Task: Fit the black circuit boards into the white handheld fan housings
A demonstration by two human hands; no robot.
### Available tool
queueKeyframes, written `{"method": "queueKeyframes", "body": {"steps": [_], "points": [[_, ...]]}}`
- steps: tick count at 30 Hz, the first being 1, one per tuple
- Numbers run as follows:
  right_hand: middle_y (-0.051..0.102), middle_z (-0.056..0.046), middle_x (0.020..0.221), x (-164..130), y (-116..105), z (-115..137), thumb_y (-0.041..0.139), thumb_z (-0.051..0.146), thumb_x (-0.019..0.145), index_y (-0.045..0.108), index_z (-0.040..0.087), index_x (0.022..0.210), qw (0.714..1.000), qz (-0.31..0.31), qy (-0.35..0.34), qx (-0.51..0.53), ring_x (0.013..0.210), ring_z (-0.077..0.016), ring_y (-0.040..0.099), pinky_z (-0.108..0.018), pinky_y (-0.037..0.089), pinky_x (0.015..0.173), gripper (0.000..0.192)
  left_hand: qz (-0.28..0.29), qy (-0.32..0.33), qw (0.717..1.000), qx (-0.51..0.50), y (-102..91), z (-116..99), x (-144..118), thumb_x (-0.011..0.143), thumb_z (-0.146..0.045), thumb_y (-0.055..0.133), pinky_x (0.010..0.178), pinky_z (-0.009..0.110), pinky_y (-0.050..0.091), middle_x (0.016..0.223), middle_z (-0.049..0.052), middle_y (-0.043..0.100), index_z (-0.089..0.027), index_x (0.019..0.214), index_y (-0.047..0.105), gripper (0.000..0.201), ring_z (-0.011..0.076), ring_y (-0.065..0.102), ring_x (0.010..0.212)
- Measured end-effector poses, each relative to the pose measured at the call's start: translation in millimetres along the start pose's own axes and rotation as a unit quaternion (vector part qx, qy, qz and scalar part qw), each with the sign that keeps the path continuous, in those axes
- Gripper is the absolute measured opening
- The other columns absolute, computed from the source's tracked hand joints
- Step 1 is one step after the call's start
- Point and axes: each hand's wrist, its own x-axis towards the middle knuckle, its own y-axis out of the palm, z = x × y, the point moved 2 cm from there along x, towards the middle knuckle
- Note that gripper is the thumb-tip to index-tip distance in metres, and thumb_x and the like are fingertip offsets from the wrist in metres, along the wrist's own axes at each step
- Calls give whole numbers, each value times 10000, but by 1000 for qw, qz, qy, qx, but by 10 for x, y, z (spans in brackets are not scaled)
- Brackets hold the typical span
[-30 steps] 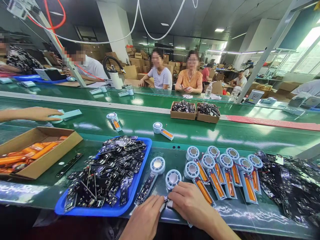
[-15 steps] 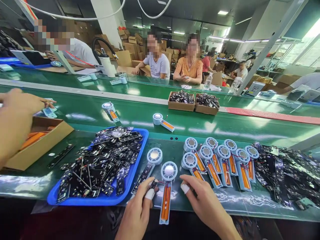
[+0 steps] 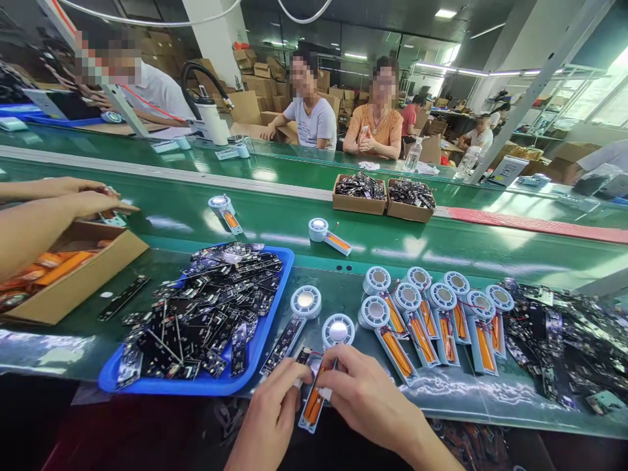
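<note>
- A factory hall with stacked cardboard boxes in the back; a long green surface [image 3: 441, 258] runs across the view, and people sit on its far side.
- The fan part [image 3: 324, 366] in hand is a pale blue, flat strip with a round white head that has a shiny disc in its middle. An orange battery lies in the strip, and thin red wires run near the head to a small black board.
- It lies at the near edge of the surface, just right of the blue tray [image 3: 206, 386], with the hands over its lower half.
- The left hand [image 3: 275, 412] touches the strip from the left, fingertips at the small black board and the battery's edge.
- The right hand [image 3: 366, 396] comes in from the right, fingertips pressing on the orange battery. Both hands are close together on the part; neither lifts it off the surface.
- Its long axis runs near to far, tilted slightly: the round head points away from the person, the tail end toward the person.
- The blue tray holds a heap of black circuit boards [image 3: 210, 307].
- A row of finished fan parts [image 3: 432, 320] lies to the right, heads away.
- At the left, a co-worker's hands [image 3: 93, 199] reach over a cardboard box [image 3: 78, 281] of orange batteries.
</note>
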Motion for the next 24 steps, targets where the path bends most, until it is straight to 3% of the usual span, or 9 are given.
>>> {"method": "queueKeyframes", "body": {"steps": [2, 7, 10, 13, 16, 20, 24], "points": [[671, -47, 1140, 12, 13, -32, 550, 81, 940, 611, 218, 1044, 999, -21, -7, 45, 1000, -164, 659, -244, 506, 827, 183, -2, -13, 1000, -7, -1, -11, 3, 925, -205, 375, 569, 251, 528, 651, -4, 611, -244, 790, 648, 307, 169, 598, 553], [726, -40, 1109, 18, 5, -70, 481, 90, 987, 559, 227, 1076, 993, -40, -11, 114, 1027, -154, 679, -256, 509, 870, 181, 18, -75, 997, -18, 31, 96, -60, 949, -261, 377, 507, 246, 492, 582, -37, 536, -237, 1029, 675, 310, 173, 545, 503], [730, -42, 1060, 28, 10, -79, 477, 74, 971, 547, 223, 1066, 997, -22, -28, 65, 959, -170, 683, -262, 496, 809, 190, 17, -80, 996, -40, 43, 127, -78, 951, -278, 390, 531, 255, 509, 624, -24, 581, -242, 1050, 681, 310, 177, 564, 528], [706, -27, 884, 46, 71, -79, 490, 97, 966, 528, 212, 1018, 998, -20, -62, -20, 768, -175, 655, -262, 448, 658, 132, 16, -83, 994, -66, 56, 126, -55, 960, -299, 406, 595, 272, 554, 621, -23, 595, -242, 1024, 679, 286, 188, 611, 579], [671, -22, 821, 72, 159, -70, 419, 102, 991, 498, 208, 1029, 991, -76, -84, -65, 678, -182, 621, -275, 385, 571, 138, 19, -65, 995, -79, 74, 114, -19, 970, -337, 423, 717, 306, 590, 711, 14, 665, -235, 987, 686, 283, 215, 676, 726], [652, -14, 812, 105, 244, -66, 287, 98, 1025, 453, 212, 1045, 983, -167, -56, -57, 633, -169, 605, -271, 354, 553, 203, 4, -53, 995, -87, 84, 75, -4, 977, -404, 459, 823, 313, 590, 972, 74, 742, -233, 1009, 708, 304, 234, 702, 910], [608, 16, 737, 133, 317, -76, 250, 132, 1047, 431, 227, 988, 973, -225, -13, -50, 533, -146, 550, -264, 317, 520, 213, 11, -51, 991, -122, 94, -22, -1, 991, -458, 451, 794, 279, 593, 860, 38, 740, -248, 966, 726, 348, 209, 695, 834]]}}
